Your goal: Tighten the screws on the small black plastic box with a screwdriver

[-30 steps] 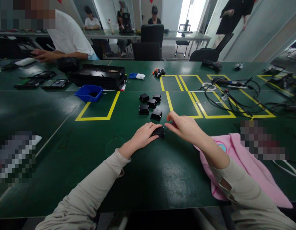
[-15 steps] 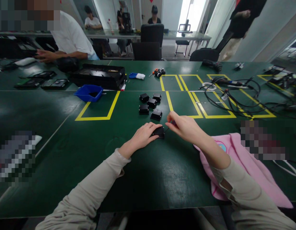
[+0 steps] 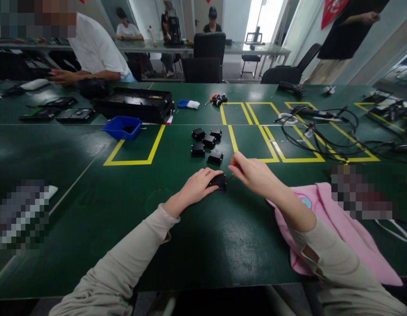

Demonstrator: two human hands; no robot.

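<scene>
1. The green table fills the room's near side, marked with yellow tape rectangles; everything below is placed from the small black box under the person's hands.
2. A pink cloth lies to the right of that box, under the right forearm.
3. A long black tray sits far behind the box and to its left, with a blue bin just in front of the tray.
4. A tangle of black cables spreads behind the box, well off to the right.
5. 5 more black boxes cluster just behind it.
6. The left hand lies flat over the box's left side, fingers curled on its top, pressing it to the table.
7. The right hand hovers just right of the box, fingers pinched narrow around a thin tool whose tip meets the box's right edge.
8. A blue-and-white glove and a screwdriver rest far behind.
</scene>
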